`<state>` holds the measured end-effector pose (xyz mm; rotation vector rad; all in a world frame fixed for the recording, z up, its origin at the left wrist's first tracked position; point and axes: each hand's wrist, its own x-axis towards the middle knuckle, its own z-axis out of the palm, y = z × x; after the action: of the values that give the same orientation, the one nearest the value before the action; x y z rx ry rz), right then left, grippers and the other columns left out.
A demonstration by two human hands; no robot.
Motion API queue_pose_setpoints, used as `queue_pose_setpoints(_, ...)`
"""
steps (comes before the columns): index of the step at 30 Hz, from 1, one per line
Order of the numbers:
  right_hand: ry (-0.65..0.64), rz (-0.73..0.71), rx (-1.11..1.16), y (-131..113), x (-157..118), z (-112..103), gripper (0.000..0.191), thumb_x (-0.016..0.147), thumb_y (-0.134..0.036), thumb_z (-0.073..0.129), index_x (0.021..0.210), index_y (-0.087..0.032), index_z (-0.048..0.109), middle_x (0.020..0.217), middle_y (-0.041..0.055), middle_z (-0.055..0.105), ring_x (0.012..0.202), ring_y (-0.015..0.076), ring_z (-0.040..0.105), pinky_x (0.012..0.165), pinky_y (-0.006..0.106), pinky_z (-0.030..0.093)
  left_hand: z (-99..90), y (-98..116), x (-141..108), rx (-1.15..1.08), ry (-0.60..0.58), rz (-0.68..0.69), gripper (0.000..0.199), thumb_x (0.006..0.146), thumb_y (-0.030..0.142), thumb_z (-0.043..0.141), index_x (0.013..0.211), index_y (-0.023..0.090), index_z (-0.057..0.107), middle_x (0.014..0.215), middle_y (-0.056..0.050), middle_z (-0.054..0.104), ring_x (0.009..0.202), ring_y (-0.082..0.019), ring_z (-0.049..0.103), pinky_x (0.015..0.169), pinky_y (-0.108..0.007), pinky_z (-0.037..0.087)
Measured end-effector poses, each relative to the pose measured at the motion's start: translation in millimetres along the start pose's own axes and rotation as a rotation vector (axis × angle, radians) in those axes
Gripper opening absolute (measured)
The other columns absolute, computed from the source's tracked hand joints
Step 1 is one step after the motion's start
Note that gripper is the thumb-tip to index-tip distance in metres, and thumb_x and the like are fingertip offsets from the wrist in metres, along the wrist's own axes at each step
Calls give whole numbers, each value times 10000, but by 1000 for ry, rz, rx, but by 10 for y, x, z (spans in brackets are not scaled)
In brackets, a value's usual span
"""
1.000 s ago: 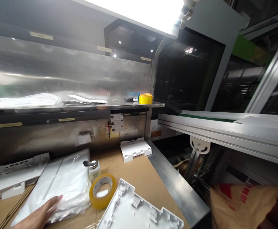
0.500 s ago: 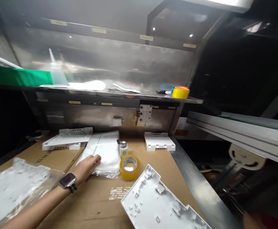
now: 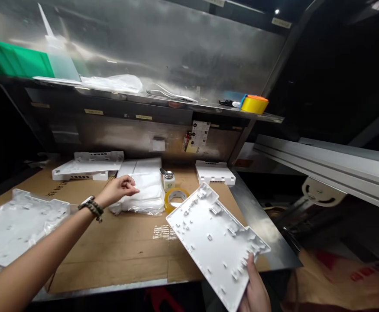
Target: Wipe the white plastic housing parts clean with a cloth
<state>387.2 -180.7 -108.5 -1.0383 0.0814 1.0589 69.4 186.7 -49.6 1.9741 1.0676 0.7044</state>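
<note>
A white plastic housing panel, moulded with clips and small posts on its inner face, is held at its lower right corner by my right hand. The thumb lies over its face. My left hand is over a stack of clear plastic bags, its fingers pinched together at the edge of the top bag. Beside the stack are a roll of yellowish tape and a small white pump bottle. Another white panel, inside a clear bag, lies by my left forearm.
More white housings lie at the back left, and another at the back right. Cardboard covers the bench. A metal shelf crosses above, carrying a yellow roll. An aluminium rail runs along the right.
My view has tilted down. The panel has come further into view, with my right hand now visible on it. The fingers of my left hand have closed at the bag stack.
</note>
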Motion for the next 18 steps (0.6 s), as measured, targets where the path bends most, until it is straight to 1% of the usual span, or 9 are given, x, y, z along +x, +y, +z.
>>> queue_pose_setpoints(2, -35, -26, 72, 8, -52, 112, 944, 843, -671, 724, 1583, -193, 385, 1378, 161, 679, 1242, 353, 675, 1073, 536, 538, -31, 13, 45, -69, -54, -21, 595, 717, 701, 755, 961, 197, 554, 814, -78, 761, 835, -277, 745, 767, -412, 594)
queue_pose_setpoints(3, -36, -38, 87, 12, -79, 158, 930, 852, -653, 727, 1587, -201, 379, 1384, 156, 676, 1243, 346, 675, 1079, 531, 534, -40, 20, 56, -82, -55, -20, 605, 724, 705, 746, 979, 190, 555, 849, -91, 759, 876, -283, 745, 799, -428, 597)
queue_pose_setpoints(6, -20, -47, 96, 22, -134, 237, 925, 861, -635, 730, 1590, -193, 371, 1382, 157, 678, 1245, 336, 675, 1092, 520, 525, -18, 42, 37, -56, 18, 23, 593, 737, 708, 724, 973, 205, 517, 916, -92, 714, 942, -291, 723, 851, -451, 585)
queue_pose_setpoints(8, -7, -36, 77, 33, -138, 243, 934, 861, -635, 730, 1595, -191, 361, 1374, 157, 683, 1233, 332, 683, 1088, 516, 528, 51, 63, -22, 2, 53, 75, 572, 739, 682, 740, 990, 217, 521, 1010, -95, 687, 996, -298, 694, 888, -461, 564)
queue_pose_setpoints(10, -9, -21, 60, 52, -109, 209, 930, 859, -649, 723, 1593, -203, 367, 1372, 149, 685, 1218, 331, 692, 1079, 517, 535, 152, 86, -105, 79, 58, 126, 561, 686, 614, 815, 1011, 231, 567, 1085, -97, 680, 1065, -326, 648, 940, -481, 524)
queue_pose_setpoints(12, -13, -3, 44, 81, -43, 128, 922, 849, -674, 717, 1577, -205, 403, 1352, 148, 697, 1192, 334, 707, 1063, 519, 547, 255, 97, -183, 144, 60, 156, 494, 685, 555, 824, 998, 241, 606, 1044, -92, 698, 1068, -347, 617, 962, -498, 483)
queue_pose_setpoints(14, -2, 15, 8, 112, 48, 5, 920, 829, -698, 720, 1548, -190, 455, 1296, 155, 727, 1156, 343, 725, 1040, 521, 562, 319, 86, -228, 169, 94, 152, 373, 797, 547, 711, 966, 233, 601, 951, -88, 700, 1003, -333, 626, 950, -504, 466)
queue_pose_setpoints(16, 19, 35, -40, 132, 142, -123, 919, 806, -710, 733, 1518, -179, 497, 1228, 153, 760, 1135, 347, 734, 1025, 518, 572, 316, 62, -231, 160, 153, 125, 317, 898, 528, 594, 977, 222, 574, 942, -88, 697, 956, -307, 649, 931, -494, 468)
queue_pose_setpoints(18, 40, 46, -69, 135, 204, -198, 901, 787, -722, 741, 1480, -182, 541, 1173, 138, 783, 1135, 347, 734, 1023, 515, 574, 255, 48, -203, 112, 200, 94, 321, 917, 536, 581, 1002, 231, 528, 993, -93, 714, 979, -300, 677, 917, -471, 478)
